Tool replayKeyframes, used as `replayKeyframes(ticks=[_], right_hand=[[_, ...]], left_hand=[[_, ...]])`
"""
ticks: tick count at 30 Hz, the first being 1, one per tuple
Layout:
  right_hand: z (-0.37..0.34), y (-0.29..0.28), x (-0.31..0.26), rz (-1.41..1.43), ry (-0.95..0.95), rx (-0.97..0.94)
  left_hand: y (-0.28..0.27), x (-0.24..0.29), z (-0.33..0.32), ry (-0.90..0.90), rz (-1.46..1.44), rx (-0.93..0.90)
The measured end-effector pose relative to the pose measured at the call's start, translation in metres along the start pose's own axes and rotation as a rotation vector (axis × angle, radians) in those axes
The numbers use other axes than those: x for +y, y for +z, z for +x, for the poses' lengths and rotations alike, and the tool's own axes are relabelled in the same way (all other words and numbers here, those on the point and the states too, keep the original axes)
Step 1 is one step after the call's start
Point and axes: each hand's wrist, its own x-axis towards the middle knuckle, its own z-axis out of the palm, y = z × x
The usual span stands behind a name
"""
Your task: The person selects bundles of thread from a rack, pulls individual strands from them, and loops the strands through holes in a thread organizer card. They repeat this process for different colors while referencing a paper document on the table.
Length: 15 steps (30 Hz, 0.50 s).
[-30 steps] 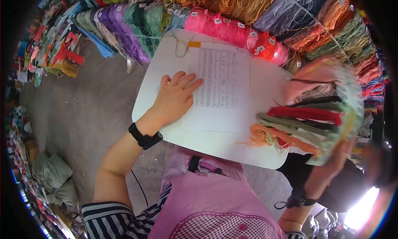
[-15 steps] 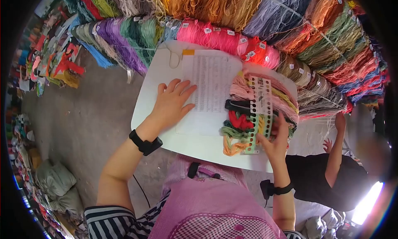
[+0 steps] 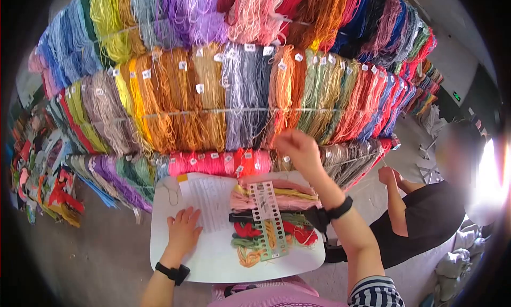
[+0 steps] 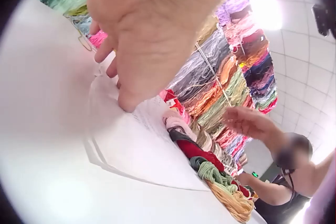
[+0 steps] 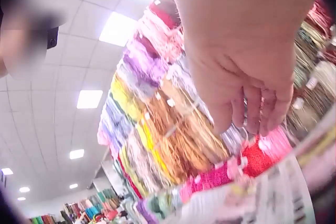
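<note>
Coloured bundles (image 3: 50,187): a heap, left of the table (image 3: 202,264).
Left hand (image 3: 184,233): palm down at the left part of the table, fingers spread and relaxed, touching the sheet's edge, gripping nothing.
Sheet (image 3: 205,194): white, printed, flat on the table left of its middle.
Hanging yarn (image 3: 247,86): labelled hanks in tiers beyond the table's far edge, yellow and brown through grey to green and red.
Skeins (image 3: 246,230): pink, black, red, green and orange, on the table's right half.
Card (image 3: 264,203): punched with holes, lying on the table's right half, skeins sticking out both sides.
Right hand (image 3: 299,151): raised above the table's far edge before the yarn, fingers loosely bent, nothing visible in them.
Person (image 3: 426,216): in black, right of the table.
</note>
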Motion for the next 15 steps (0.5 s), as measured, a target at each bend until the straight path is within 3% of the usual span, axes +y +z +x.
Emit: replayKeyframes(ticks=[3,7,9,15], right_hand=[[0.069,0.005,-0.021,0.285,-0.104,0.067],[0.138,0.016,-0.029,0.276,-0.101,0.119],[0.16,0.024,-0.027,0.026,-0.262,0.306],[0.179,0.038,-0.022,-0.186,-0.351,0.458]], left_hand=[[0.003,0.004,0.0,-0.029,0.005,0.007],[0.004,0.006,-0.002,-0.047,0.022,0.01],[0.005,0.006,-0.002,-0.06,0.022,0.008],[0.006,0.007,-0.004,-0.088,0.017,-0.013]])
